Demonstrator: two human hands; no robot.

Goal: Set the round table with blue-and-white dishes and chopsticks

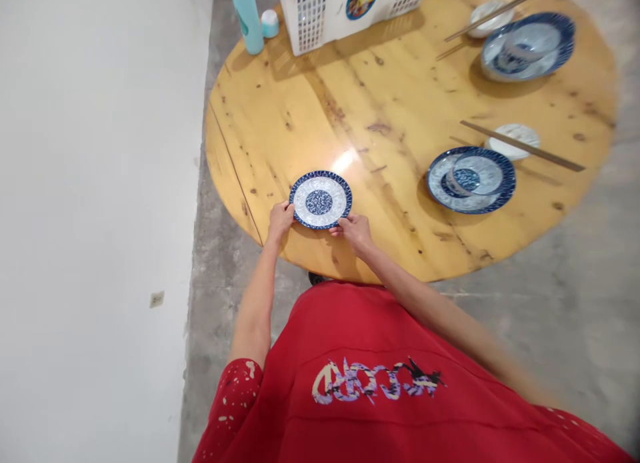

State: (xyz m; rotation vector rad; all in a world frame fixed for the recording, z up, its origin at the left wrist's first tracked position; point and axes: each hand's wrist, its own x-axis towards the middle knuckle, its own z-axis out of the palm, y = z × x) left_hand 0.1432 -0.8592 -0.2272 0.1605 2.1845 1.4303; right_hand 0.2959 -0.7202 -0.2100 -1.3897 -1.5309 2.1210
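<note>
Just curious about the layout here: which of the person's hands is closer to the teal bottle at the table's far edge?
Left. The left hand grips the small plate's near-left rim, on the teal bottle's side of the table. The right hand holds the near-right rim, farther away.

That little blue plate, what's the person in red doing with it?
A person in a red shirt holds the small blue plate at its near rim, left hand on one side, right hand on the other, at the near edge of the round wooden table. Further right, two larger plates carry bowls, with chopsticks resting on small dishes. A white basket stands at the far edge.
</note>
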